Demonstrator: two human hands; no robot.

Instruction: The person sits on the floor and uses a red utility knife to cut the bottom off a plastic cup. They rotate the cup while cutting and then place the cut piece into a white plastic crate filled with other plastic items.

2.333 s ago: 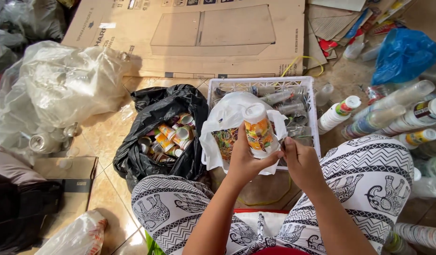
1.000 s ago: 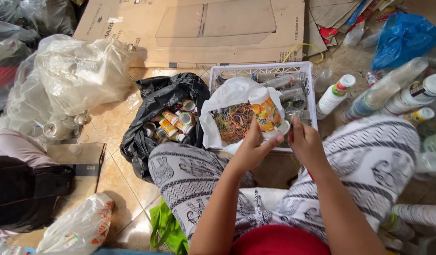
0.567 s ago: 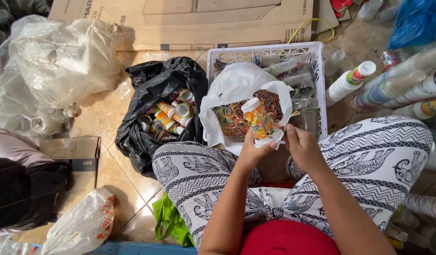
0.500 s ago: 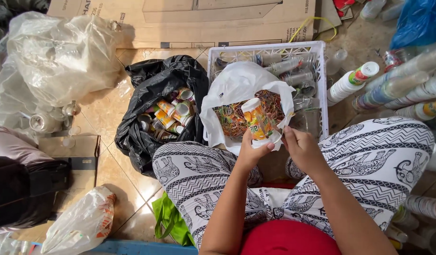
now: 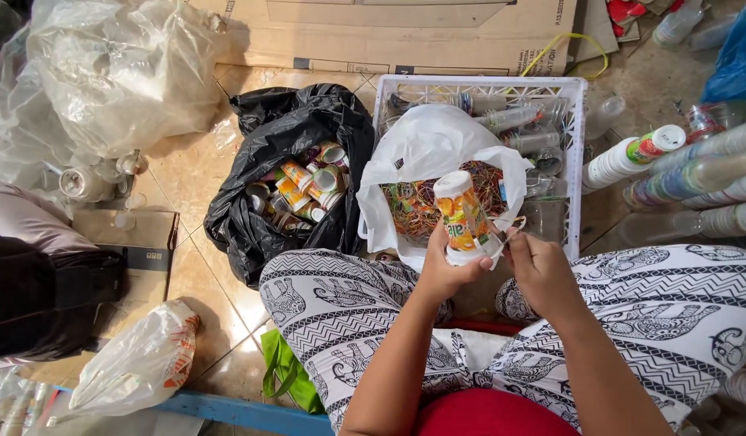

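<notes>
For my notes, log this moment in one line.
left hand: holds bottle | right hand: pulling label strip | below: white bag

Blue bag [image 5: 732, 48] cut off at right edge; crate [image 5: 579, 161] contents partly hidden.

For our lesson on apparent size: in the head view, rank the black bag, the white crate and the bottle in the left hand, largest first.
1. white crate
2. black bag, looking nearly as large, so the top two are unsure
3. bottle, held in the left hand
</notes>
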